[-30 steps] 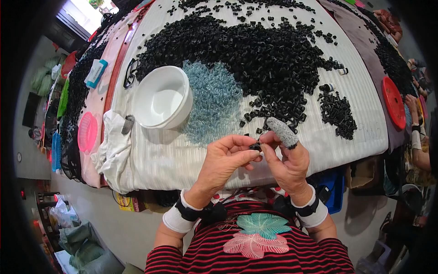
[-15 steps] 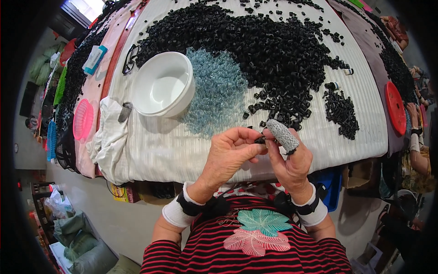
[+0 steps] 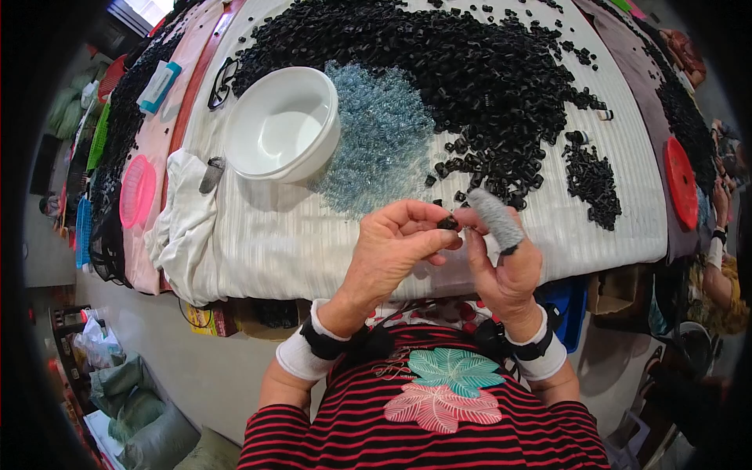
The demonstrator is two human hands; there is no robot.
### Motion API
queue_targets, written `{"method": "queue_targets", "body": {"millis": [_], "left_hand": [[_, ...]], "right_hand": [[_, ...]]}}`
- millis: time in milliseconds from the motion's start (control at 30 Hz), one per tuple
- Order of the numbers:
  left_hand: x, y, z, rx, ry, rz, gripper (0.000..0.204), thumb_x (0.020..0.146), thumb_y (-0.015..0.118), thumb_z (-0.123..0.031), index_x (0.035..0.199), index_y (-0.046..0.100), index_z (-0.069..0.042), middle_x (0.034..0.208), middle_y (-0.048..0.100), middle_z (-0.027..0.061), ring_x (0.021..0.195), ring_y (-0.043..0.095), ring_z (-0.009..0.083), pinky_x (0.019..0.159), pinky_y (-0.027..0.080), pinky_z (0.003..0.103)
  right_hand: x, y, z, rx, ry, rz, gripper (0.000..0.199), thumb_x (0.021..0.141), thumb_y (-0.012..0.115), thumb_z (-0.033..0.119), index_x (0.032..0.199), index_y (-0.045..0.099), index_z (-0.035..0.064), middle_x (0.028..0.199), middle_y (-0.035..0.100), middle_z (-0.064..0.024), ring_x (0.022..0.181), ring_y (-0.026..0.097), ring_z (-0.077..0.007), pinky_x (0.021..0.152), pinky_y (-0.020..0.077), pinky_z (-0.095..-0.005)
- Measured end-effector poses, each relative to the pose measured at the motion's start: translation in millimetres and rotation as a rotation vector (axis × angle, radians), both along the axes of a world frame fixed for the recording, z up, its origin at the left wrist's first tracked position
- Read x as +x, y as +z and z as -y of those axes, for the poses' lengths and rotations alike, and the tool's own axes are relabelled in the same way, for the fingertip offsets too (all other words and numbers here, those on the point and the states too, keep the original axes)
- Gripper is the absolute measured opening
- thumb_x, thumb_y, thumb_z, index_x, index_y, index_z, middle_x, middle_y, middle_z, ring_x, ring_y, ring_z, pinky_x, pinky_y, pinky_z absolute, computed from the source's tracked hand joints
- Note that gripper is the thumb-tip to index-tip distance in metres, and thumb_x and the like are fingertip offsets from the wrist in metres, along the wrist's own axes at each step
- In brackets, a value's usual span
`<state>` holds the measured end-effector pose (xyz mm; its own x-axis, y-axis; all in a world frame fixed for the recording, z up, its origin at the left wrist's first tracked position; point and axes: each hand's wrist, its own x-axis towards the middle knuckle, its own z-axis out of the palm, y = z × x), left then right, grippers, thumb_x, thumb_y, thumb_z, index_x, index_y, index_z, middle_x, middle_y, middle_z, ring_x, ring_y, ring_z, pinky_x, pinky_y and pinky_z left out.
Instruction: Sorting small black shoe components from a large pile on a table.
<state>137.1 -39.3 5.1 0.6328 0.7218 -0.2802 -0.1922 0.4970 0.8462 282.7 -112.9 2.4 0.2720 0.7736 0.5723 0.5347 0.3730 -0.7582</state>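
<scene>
Just beyond the table's near edge, my left hand [image 3: 398, 244] pinches a small black plastic part [image 3: 447, 224] between thumb and forefinger. My right hand [image 3: 505, 270] is closed in a pinch right beside that part, its fingertips close to the left ones. Something tiny and pale may be between the right fingertips, too small to make out. A grey knitted finger sleeve [image 3: 496, 222] covers one right finger. Beyond the hands lie a heap of shiny pale-blue small pieces [image 3: 376, 141] and a broad heap of black plastic parts [image 3: 501, 102].
A white bowl [image 3: 244, 153] stands left of the pale-blue heap. Thin black pieces [image 3: 593, 188] form a small pile at right, near a red lid [image 3: 681, 184]. Glasses [image 3: 223, 82], a white cloth [image 3: 184, 227] and a pink basket [image 3: 137, 190] lie at left. Another person's hand [image 3: 721, 205] shows far right.
The table scene has shifted slightly up in the view. My right fingertips have drawn a little away from the black part, which stays in my left hand and now shows more.
</scene>
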Motion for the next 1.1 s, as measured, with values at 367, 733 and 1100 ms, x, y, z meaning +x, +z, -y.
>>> {"method": "queue_targets", "body": {"millis": [367, 733, 1100], "left_hand": [[-21, -3, -8, -0.181, 0.058, -0.004, 0.019, 0.084, 0.061, 0.002, 0.101, 0.056, -0.002, 0.098, 0.065, 0.0162, 0.081, 0.067, 0.0200, 0.061, 0.056, 0.027], [-32, -11, -11, -0.168, 0.028, -0.044, 0.017, 0.082, 0.064, 0.001, 0.097, 0.057, -0.003, 0.090, 0.065, 0.0112, 0.066, 0.063, 0.0147, 0.051, 0.053, 0.027], [-36, -15, -8, -0.199, -0.007, -0.018, 0.016, 0.081, 0.065, 0.001, 0.095, 0.056, -0.001, 0.088, 0.064, 0.0103, 0.067, 0.062, 0.0147, 0.054, 0.053, 0.026]], "right_hand": [[25, -17, 8, -0.093, -0.160, -0.063, 0.033, 0.082, 0.057, -0.009, 0.114, 0.057, -0.0007, 0.092, 0.067, -0.0094, 0.074, 0.063, -0.0150, 0.069, 0.0498, -0.0265], [21, -16, -4, -0.225, -0.221, 0.046, 0.020, 0.076, 0.063, -0.006, 0.096, 0.061, -0.0021, 0.085, 0.060, -0.0146, 0.071, 0.060, -0.0271, 0.061, 0.0477, -0.0332], [22, -18, -30, -0.179, -0.098, 0.507, 0.008, 0.070, 0.058, -0.002, 0.074, 0.051, 0.0018, 0.076, 0.054, -0.0135, 0.074, 0.053, -0.0311, 0.064, 0.0453, -0.0379]]}}
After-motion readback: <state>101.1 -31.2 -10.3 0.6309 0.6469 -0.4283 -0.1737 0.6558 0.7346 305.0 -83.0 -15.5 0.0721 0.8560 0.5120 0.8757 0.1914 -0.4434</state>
